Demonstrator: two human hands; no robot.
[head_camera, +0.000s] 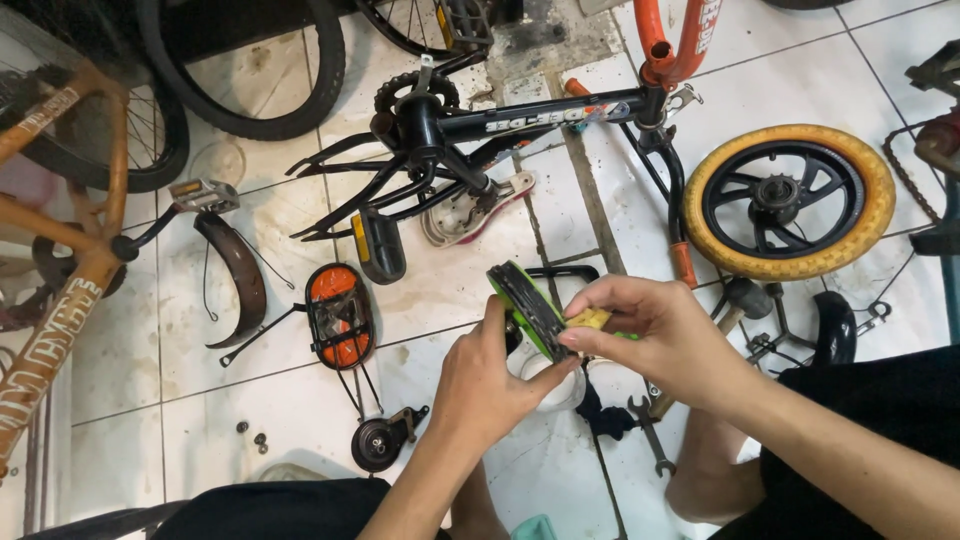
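My left hand (490, 385) grips a small green wheel with a black tyre (527, 305), held on edge over the tiled floor. My right hand (655, 335) presses a small yellow pad (588, 319) against the wheel's side with its fingertips. Under the hands a white round container (555, 385) shows partly. A black bicycle frame (500, 125) lies on the floor just beyond the hands, with its crank and pedals attached.
A yellow-tyred wheel with a black hub (790, 200) lies at right. An orange seat underside (340, 315), a brown mudguard (235, 275), a small training wheel (378, 442) and a spanner (650, 435) lie around. An orange bicycle frame (60, 260) stands at left.
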